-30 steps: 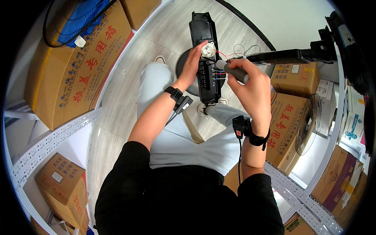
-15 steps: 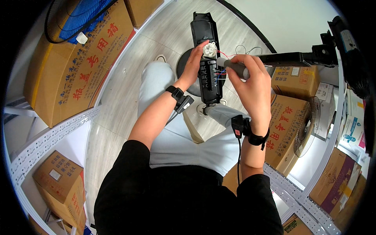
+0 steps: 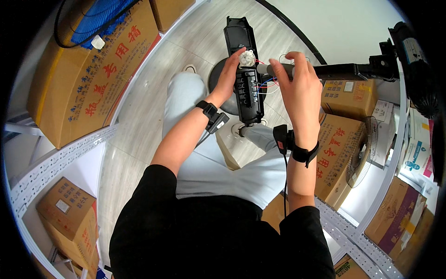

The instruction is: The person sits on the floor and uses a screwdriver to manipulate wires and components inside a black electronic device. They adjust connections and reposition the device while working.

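A long black plastic housing stands over a dark round base. It carries a row of black push-button switches and a white round part. Red, blue and white wires run out of its right side. My left hand grips the housing's left edge, fingertips beside the white part. In my right hand, thumb and fingers pinch a grey cylinder with a paler end pointing at the housing. Its kind does not show, and my fingers cover part of it.
A black pole extends right from behind my right hand. Cardboard boxes sit on white shelving at left, others at right beside a wire fan grille. My legs flank the housing. Straps with small devices circle both wrists.
My right hand has shifted slightly up, and the grey cylinder has swung from a slant to nearly level. The wires spread a little further right. My left hand stays at the housing.
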A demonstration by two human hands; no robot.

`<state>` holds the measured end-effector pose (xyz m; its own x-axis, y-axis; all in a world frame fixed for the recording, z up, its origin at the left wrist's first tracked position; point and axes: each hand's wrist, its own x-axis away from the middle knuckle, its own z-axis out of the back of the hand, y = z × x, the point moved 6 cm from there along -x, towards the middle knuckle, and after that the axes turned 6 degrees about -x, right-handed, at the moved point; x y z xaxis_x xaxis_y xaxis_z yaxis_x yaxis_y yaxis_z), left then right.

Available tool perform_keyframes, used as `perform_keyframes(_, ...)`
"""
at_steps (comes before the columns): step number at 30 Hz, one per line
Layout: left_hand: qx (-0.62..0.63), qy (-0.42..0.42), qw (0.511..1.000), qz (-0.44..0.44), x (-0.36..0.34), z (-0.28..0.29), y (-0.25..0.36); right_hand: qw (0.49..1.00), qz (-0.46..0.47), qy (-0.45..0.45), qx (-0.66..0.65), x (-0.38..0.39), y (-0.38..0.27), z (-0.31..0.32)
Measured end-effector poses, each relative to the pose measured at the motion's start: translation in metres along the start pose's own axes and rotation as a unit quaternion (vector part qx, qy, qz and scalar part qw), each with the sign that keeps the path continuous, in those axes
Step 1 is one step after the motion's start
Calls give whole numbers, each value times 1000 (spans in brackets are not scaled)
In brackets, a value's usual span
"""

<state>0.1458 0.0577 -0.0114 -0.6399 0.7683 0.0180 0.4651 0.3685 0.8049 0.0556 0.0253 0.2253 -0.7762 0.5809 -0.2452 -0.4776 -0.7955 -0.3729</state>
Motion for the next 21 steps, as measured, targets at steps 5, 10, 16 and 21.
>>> perform_keyframes(5,-2,-11,1000,12,-1,-2,-5,989,88,8,-117,6,-11,2)
perform_keyframes(10,-14,-6,1000,11,-3,2,-10,999,-29,-27,25,-1,-5,-3)
perform_keyframes(16,-28,1,1000,-9,-2,0,-2,992,75,-1,-102,6,1,1)
perform_keyframes(21,-31,2,1000,0,-1,3,-8,999,20,26,-16,7,4,-7)
